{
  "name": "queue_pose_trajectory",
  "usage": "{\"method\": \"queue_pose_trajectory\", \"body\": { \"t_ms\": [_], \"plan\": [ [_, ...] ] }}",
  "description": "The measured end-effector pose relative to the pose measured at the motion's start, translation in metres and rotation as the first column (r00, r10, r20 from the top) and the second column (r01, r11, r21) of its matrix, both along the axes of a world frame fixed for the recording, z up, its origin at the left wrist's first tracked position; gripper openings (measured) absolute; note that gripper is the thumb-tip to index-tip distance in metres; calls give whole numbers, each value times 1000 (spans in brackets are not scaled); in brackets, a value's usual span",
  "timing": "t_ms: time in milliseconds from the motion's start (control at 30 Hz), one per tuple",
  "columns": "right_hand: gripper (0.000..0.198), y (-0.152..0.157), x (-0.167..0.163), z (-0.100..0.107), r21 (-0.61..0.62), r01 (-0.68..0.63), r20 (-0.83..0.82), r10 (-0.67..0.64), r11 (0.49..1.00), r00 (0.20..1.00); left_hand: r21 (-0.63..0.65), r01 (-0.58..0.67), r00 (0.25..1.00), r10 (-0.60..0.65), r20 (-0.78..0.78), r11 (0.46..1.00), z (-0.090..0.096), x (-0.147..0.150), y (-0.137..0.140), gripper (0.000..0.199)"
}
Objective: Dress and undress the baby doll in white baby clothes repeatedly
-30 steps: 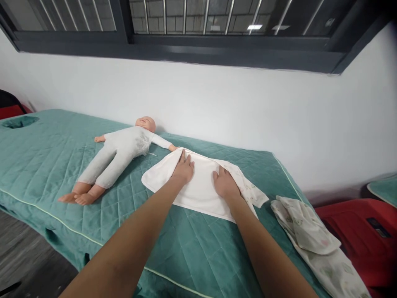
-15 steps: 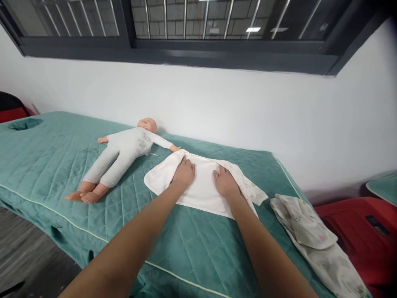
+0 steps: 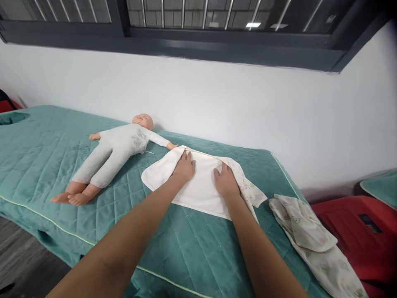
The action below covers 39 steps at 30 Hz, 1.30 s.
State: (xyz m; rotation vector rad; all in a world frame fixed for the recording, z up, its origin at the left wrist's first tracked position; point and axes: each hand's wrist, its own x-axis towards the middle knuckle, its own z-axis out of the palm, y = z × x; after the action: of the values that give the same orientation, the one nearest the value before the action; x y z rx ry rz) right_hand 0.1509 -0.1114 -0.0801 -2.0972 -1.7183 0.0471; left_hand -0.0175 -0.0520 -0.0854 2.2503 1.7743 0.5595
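A small white baby top (image 3: pixel 201 182) lies spread on the green quilted bed, its pale inside showing and one patterned sleeve stretching to the right. My left hand (image 3: pixel 185 166) rests on its left part, fingers stretched toward the upper edge. On the right part lies my right hand (image 3: pixel 226 181), fingers extended, its tips at a fold of the cloth. Neither hand visibly grips the fabric. Left of the garment a baby doll (image 3: pixel 120 142) in a whitish body suit lies on its back, one hand touching or very near the top's upper edge.
Folded patterned baby clothing (image 3: pixel 310 231) hangs over the right end of the green bed (image 3: pixel 182 248). Beyond it stands a red chair or case (image 3: pixel 350 223). A white wall (image 3: pixel 217 99) and a barred window (image 3: pixel 198 37) run along the back.
The view has shifted slightly, so the doll and bed appear a little farther left. Both hands stay on the garment, with the fingers somewhat more stretched out.
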Motion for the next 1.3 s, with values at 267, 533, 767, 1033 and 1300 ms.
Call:
{"method": "queue_pose_trajectory", "body": {
  "t_ms": [267,533,767,1033,1300],
  "plan": [
    [52,0,1,-3,-21,-1,-1,1,1000,1000,48,-109,988,103,119,993,-8,-3,0,58],
    [41,26,21,8,-10,76,-138,-77,997,987,25,-86,993,84,81,996,-9,0,5,56],
    [36,25,10,6,81,42,-162,-29,996,986,42,-112,989,108,99,993,-6,0,2,57],
    [35,12,-19,7,212,-273,-88,296,939,951,113,-136,986,124,113,984,-3,0,-3,53],
    [58,14,-44,-11,-112,-339,138,352,934,926,160,101,973,-63,-223,982,-5,-3,-5,34]
  ]
}}
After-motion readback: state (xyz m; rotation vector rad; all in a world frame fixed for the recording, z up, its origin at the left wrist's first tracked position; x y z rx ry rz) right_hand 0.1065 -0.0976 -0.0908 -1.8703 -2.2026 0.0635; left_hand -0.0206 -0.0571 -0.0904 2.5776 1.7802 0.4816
